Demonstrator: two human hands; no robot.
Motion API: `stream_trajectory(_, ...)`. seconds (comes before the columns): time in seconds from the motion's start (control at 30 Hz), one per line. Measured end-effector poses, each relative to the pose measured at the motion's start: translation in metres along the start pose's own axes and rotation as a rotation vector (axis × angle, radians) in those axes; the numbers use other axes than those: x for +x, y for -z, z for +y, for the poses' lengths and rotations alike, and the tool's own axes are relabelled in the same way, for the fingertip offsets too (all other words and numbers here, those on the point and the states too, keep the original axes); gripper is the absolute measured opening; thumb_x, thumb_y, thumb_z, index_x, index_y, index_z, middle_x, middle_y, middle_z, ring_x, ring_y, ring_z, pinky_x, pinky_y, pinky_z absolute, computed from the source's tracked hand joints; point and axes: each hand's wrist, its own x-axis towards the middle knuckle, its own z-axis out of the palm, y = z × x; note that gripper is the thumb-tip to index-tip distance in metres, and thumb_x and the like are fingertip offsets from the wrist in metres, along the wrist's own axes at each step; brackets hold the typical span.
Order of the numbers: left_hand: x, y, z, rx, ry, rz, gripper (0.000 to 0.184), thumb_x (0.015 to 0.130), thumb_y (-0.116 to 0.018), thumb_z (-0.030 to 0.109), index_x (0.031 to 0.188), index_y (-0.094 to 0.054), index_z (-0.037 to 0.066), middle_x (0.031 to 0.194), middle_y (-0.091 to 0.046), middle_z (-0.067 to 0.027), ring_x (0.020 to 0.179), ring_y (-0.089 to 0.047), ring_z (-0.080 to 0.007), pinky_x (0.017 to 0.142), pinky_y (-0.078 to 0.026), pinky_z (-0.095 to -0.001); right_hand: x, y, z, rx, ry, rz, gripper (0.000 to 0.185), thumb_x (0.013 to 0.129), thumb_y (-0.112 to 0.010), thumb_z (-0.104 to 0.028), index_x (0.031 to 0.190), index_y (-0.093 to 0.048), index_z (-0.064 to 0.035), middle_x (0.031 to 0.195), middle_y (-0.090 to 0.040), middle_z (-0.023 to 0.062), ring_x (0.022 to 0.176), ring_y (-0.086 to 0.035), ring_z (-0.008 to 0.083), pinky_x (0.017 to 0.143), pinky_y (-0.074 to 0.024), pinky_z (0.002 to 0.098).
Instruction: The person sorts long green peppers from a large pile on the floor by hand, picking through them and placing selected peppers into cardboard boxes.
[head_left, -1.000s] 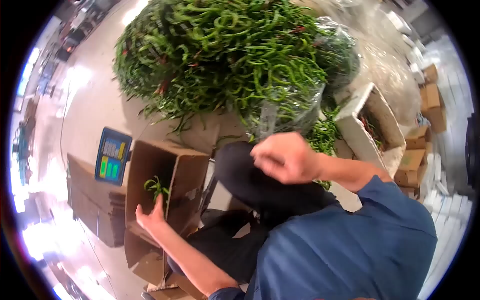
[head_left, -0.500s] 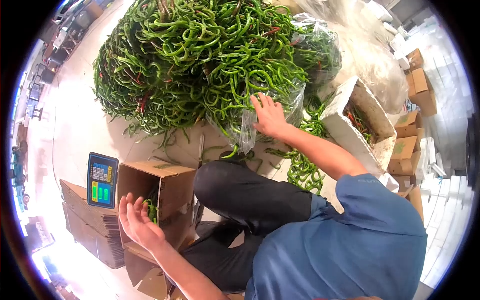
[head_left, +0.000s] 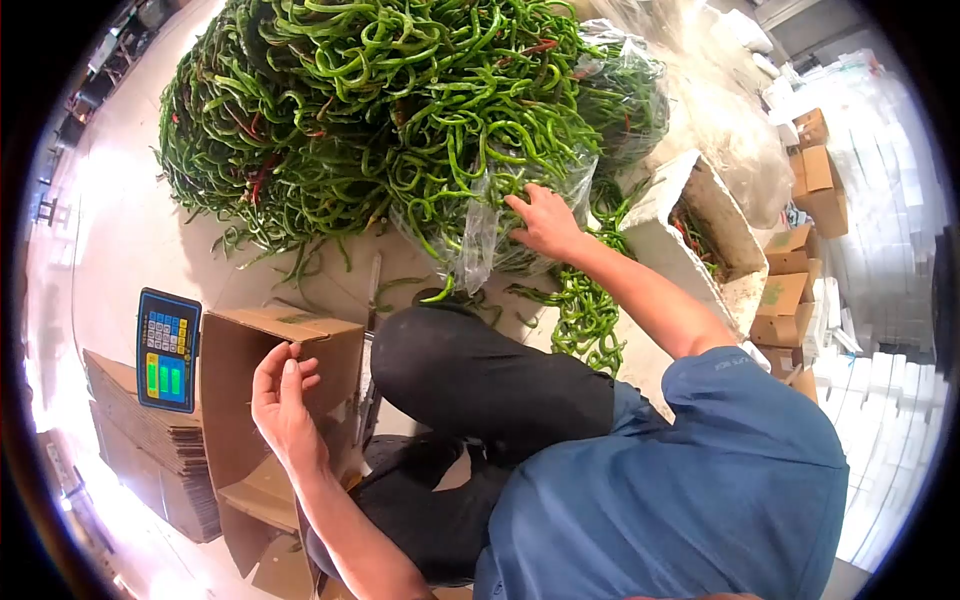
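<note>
A large heap of long green chili peppers point(head_left: 400, 120), with a few red ones mixed in, lies on the floor ahead. My right hand point(head_left: 548, 225) reaches to its near edge, touching the peppers beside a clear plastic bag point(head_left: 478, 235). Its fingers and thumb are apart, and no pepper shows lifted in it. My left hand point(head_left: 288, 405) hovers at the mouth of a cardboard box point(head_left: 235, 385), fingers loosely curled and apart, nothing visible between them. The inside of the box is partly hidden behind that hand.
A scale display point(head_left: 168, 350) stands left of the box, by a stack of flattened cardboard point(head_left: 160, 450). To the right sits a white foam box point(head_left: 690, 245) with peppers inside. Loose peppers point(head_left: 585, 325) lie near my knee. More cardboard boxes point(head_left: 785, 285) line the right side.
My left hand has risen slightly at the box, its fingers drawing from spread to curled. My right hand has shifted a little right along the peppers. The view has moved slightly.
</note>
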Motion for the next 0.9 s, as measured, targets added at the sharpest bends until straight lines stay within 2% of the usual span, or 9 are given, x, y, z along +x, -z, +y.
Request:
stream_trajectory(0.2,0.008,-0.006,-0.012,0.068,-0.009,-0.07,0.024,0.1,-0.059,0.009,0.121,-0.063,-0.002,0.112,-0.068,-0.0091,0.093,-0.067,-0.0157,0.081,-0.053,-0.0274,0.029,0.005,-0.009,-0.238,0.022,-0.005,0.026,0.086,-0.059,-0.018,0.109,-0.064,-0.0072,0.095,-0.06,0.0167,0.094,-0.059,0.0337,0.08,-0.0456,0.0466)
stream_trajectory(0.23,0.008,-0.008,-0.014,0.076,-0.012,-0.084,0.024,0.1,-0.059,0.009,0.121,-0.063,-0.002,0.112,-0.068,-0.0089,0.094,-0.067,-0.0155,0.081,-0.053,-0.0272,0.035,0.0,-0.016,-0.255,-0.003,-0.088,0.02,0.083,-0.059,-0.015,0.099,-0.067,-0.005,0.096,-0.06,0.0157,0.093,-0.059,0.0329,0.08,-0.0453,0.0464)
stream_trajectory(0.33,0.008,-0.013,-0.014,0.12,-0.028,-0.113,0.023,0.1,-0.059,0.008,0.12,-0.062,-0.003,0.11,-0.068,-0.0082,0.093,-0.067,-0.0149,0.081,-0.053,-0.0269,0.04,-0.006,-0.023,-0.263,0.048,-0.046,0.013,0.079,-0.062,-0.017,0.082,-0.068,-0.0052,0.096,-0.06,0.0143,0.096,-0.057,0.0316,0.081,-0.0438,0.0432)
stream_trajectory(0.47,0.004,-0.011,-0.017,0.157,-0.021,-0.108,0.022,0.1,-0.059,0.007,0.12,-0.063,-0.001,0.11,-0.069,-0.0078,0.093,-0.066,-0.0143,0.08,-0.053,-0.0268,0.019,0.018,-0.023,-0.156,0.207,0.112,0.012,0.076,-0.063,-0.015,0.08,-0.065,-0.0042,0.096,-0.058,0.0152,0.098,-0.055,0.0318,0.084,-0.0431,0.0421)
stream_trajectory(0.6,-0.005,-0.012,-0.012,0.187,-0.018,-0.11,0.022,0.1,-0.058,0.007,0.121,-0.063,0.0,0.111,-0.069,-0.0071,0.093,-0.066,-0.0139,0.081,-0.053,-0.0269,0.011,0.037,0.008,-0.124,0.282,0.44,0.015,0.073,-0.064,-0.01,0.085,-0.06,-0.0015,0.096,-0.058,0.0138,0.098,-0.056,0.0332,0.088,-0.0438,0.0449)
stream_trajectory(0.7,-0.005,-0.013,-0.016,0.181,-0.017,-0.139,0.023,0.1,-0.059,0.008,0.121,-0.063,-0.001,0.111,-0.069,-0.0074,0.093,-0.067,-0.0138,0.08,-0.053,-0.0268,0.025,0.049,0.038,-0.053,0.265,0.529,0.014,0.081,-0.066,-0.012,0.089,-0.058,-0.0038,0.093,-0.059,0.0137,0.092,-0.058,0.0333,0.085,-0.0451,0.0446)
stream_trajectory(0.8,0.0,-0.015,-0.022,0.169,-0.021,-0.171,0.023,0.1,-0.059,0.008,0.121,-0.063,-0.001,0.109,-0.068,-0.0079,0.093,-0.067,-0.0142,0.08,-0.053,-0.0268,0.048,0.053,0.049,0.26,0.08,0.622,0.013,0.089,-0.065,-0.015,0.094,-0.059,-0.0044,0.089,-0.06,0.0141,0.084,-0.061,0.0331,0.076,-0.0487,0.0445)
stream_trajectory(0.83,0.001,-0.015,-0.022,0.172,-0.014,-0.167,0.023,0.1,-0.059,0.007,0.121,-0.063,-0.001,0.109,-0.068,-0.0078,0.093,-0.067,-0.0142,0.08,-0.053,-0.0268,0.055,0.056,0.049,0.357,-0.048,0.676,0.01,0.094,-0.061,-0.013,0.099,-0.059,-0.0042,0.088,-0.062,0.0147,0.076,-0.065,0.0306,0.068,-0.0516,0.0431)
stream_trajectory(0.9,0.0,-0.015,-0.022,0.177,0.008,-0.158,0.023,0.1,-0.059,0.007,0.121,-0.063,-0.001,0.109,-0.068,-0.0077,0.093,-0.067,-0.0143,0.08,-0.053,-0.0269,0.071,0.07,0.055,0.652,-0.219,0.654,0.012,0.097,-0.059,-0.01,0.106,-0.057,-0.0021,0.088,-0.064,0.013,0.075,-0.067,0.0242,0.064,-0.0543,0.0384)
